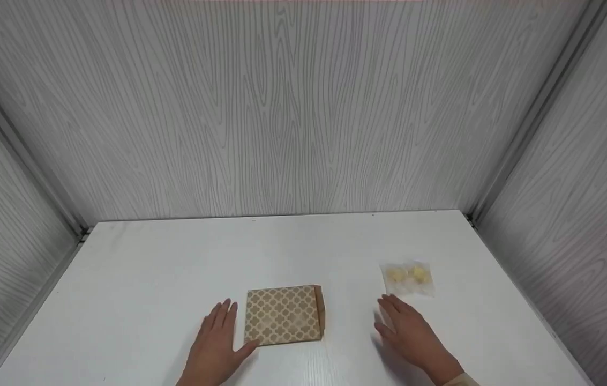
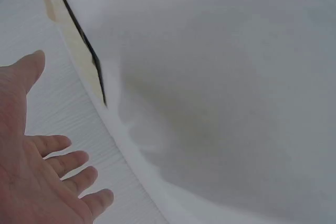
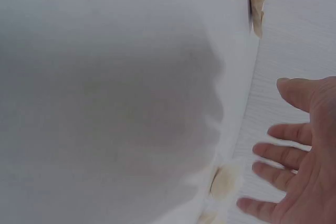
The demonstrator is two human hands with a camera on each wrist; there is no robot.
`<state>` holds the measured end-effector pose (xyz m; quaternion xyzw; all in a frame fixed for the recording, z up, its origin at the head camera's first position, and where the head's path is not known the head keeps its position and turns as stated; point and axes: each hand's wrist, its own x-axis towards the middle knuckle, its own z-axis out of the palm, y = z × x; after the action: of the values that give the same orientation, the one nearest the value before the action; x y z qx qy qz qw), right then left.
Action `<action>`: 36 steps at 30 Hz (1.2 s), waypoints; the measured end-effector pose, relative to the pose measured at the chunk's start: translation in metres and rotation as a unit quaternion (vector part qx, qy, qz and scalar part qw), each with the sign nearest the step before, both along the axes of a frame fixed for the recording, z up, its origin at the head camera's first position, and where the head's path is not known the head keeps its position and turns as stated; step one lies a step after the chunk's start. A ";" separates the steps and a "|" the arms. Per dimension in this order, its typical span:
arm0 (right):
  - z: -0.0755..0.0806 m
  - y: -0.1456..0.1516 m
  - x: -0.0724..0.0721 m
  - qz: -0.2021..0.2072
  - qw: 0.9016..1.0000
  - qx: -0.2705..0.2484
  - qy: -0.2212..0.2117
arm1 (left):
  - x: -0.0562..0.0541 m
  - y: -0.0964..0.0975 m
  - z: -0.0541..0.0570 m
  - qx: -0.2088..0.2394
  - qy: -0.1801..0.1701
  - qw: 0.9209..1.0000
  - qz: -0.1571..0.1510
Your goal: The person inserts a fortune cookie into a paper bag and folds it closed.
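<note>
A flat brown paper bag [image 1: 282, 315] with a pale lattice pattern lies on the white table, its folded end toward the right. Just left of it is my left hand [image 1: 215, 343], fingers extended and thumb tip overlapping the bag's near left corner in the head view. Farther right lies a clear packet [image 1: 409, 279] holding two small yellowish round pieces. My right hand [image 1: 410, 338] hovers just nearer than the packet, palm turned inward, holding nothing. Both wrist views show spread fingers of the left hand [image 2: 47, 171] and right hand [image 3: 299, 166], with nothing grasped.
The white table [image 1: 174, 257] is bounded by a grey wood-grain back panel [image 1: 282, 107] and by side panels at the left [image 1: 3, 214] and right [image 1: 576, 187].
</note>
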<state>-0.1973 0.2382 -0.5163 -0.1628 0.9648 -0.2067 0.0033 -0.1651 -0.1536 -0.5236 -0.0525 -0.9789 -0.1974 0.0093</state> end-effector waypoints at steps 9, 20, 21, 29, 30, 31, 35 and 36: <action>0.000 -0.029 -0.006 0.095 0.994 -0.046 -0.013 | -0.028 0.029 0.009 0.094 -0.079 0.988 -0.098; 0.000 -0.066 -0.013 0.169 0.986 0.014 0.006 | -0.059 0.055 0.005 0.068 -0.102 0.983 -0.135; 0.000 -0.068 -0.013 0.174 0.985 0.019 0.010 | -0.062 0.057 0.005 0.058 -0.100 0.984 -0.139; -0.004 -0.077 -0.014 0.186 0.982 0.044 0.003 | -0.072 0.063 0.003 0.002 -0.099 0.984 -0.148; -0.005 -0.078 -0.014 0.186 0.981 0.046 0.001 | -0.073 0.064 0.003 0.000 -0.100 0.984 -0.148; -0.005 -0.078 -0.014 0.185 0.982 0.047 -0.003 | -0.073 0.065 0.003 0.000 -0.101 0.984 -0.149; -0.007 -0.079 -0.014 0.183 0.981 0.056 -0.017 | -0.074 0.067 0.001 -0.008 -0.103 0.982 -0.157; -0.008 -0.079 -0.013 0.184 0.981 0.058 -0.020 | -0.075 0.067 0.000 -0.011 -0.102 0.982 -0.159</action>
<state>-0.2103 0.1588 -0.5238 -0.3329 0.9284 -0.1494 0.0701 -0.2396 -0.0862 -0.5231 -0.1872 -0.9558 -0.1901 -0.1232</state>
